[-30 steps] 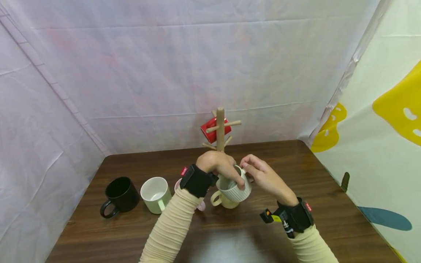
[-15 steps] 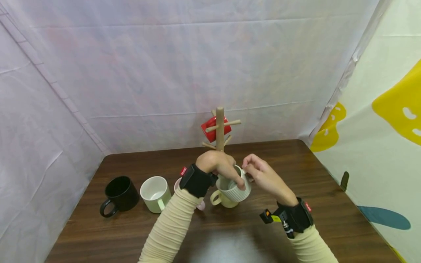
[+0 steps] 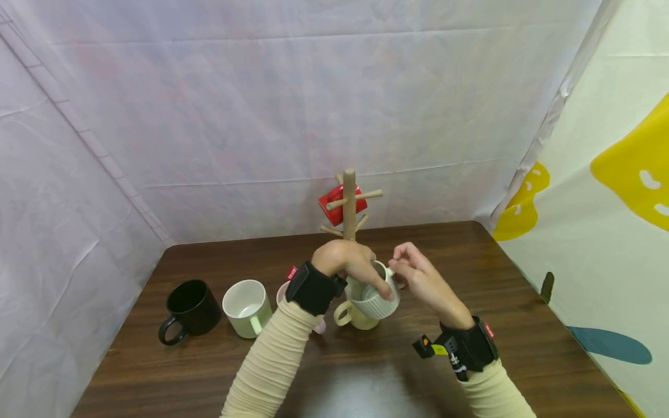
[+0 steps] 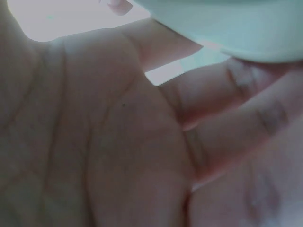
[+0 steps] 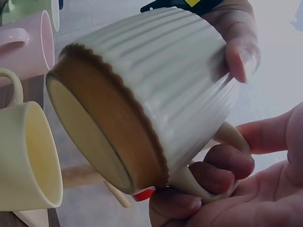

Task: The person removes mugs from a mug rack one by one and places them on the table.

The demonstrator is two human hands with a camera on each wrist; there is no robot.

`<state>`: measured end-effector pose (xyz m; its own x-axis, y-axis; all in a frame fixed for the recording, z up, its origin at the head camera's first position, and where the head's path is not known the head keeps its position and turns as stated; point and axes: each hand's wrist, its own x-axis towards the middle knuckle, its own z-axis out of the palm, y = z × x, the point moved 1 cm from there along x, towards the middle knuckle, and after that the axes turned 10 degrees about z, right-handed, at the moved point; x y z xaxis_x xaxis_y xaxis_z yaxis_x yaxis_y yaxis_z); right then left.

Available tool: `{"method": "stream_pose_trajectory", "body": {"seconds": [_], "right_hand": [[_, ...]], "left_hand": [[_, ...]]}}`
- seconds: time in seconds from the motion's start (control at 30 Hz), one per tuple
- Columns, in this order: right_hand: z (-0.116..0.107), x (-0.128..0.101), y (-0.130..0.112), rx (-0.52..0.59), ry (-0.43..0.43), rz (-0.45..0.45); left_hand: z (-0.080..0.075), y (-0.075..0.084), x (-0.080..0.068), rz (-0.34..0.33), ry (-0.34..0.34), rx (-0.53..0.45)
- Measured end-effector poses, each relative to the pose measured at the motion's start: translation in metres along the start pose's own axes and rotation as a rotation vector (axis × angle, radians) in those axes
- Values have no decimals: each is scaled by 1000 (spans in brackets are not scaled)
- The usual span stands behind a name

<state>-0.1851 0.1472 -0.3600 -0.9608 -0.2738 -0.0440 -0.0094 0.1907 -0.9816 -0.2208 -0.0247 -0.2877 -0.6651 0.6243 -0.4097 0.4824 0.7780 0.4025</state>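
Ribbed white mug (image 3: 377, 304) unlabelled; both hands grip.

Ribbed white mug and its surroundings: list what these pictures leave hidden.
- Pink mug: head view, mostly behind the left hand and its sleeve.
- Wooden rack base: head view, behind both hands.
- Ribbed white mug: left wrist view shows only a blurred edge above the palm.

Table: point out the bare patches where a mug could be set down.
The table is bare right of the right hand, and along the near edge. Crowded at left centre: black mug, pale green mug, yellow mug.
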Motion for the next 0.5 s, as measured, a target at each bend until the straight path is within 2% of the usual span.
{"method": "stream_pose_trajectory", "body": {"seconds": [0.13, 0.5], "right_hand": [[1, 0, 1, 69, 5, -1], [0, -3, 1, 206, 24, -17]], "left_hand": [[2, 0, -1, 0, 19, -34], [4, 1, -4, 65, 66, -52]]}}
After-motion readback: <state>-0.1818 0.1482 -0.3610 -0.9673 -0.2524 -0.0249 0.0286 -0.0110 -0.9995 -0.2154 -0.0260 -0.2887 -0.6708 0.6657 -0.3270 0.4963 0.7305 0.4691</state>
